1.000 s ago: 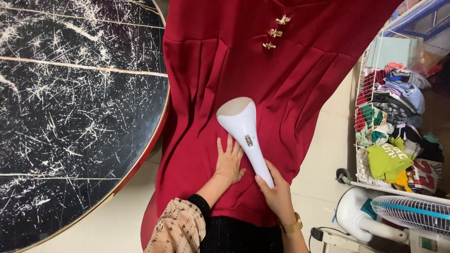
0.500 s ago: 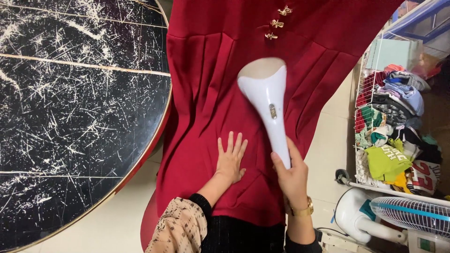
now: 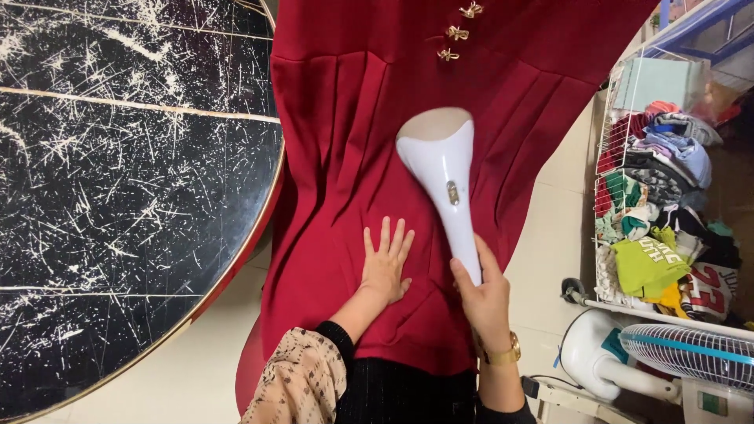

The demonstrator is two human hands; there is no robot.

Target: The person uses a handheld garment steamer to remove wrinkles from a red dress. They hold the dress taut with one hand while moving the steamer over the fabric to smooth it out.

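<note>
Left hand (image 3: 385,267) flat on red dress (image 3: 345,157) — right hand (image 3: 483,294) gripping white steamer (image 3: 444,169), round black table (image 3: 118,180) beside

Showing: one red dress (image 3: 345,157), three gold bow buttons (image 3: 458,33), one white handheld steamer (image 3: 445,169), two hands, one fan (image 3: 691,357).

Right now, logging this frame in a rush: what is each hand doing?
Left hand: open, flat on the red pleated fabric garment.
Right hand: closed around the handle of the white plastic handheld steamer.
</note>
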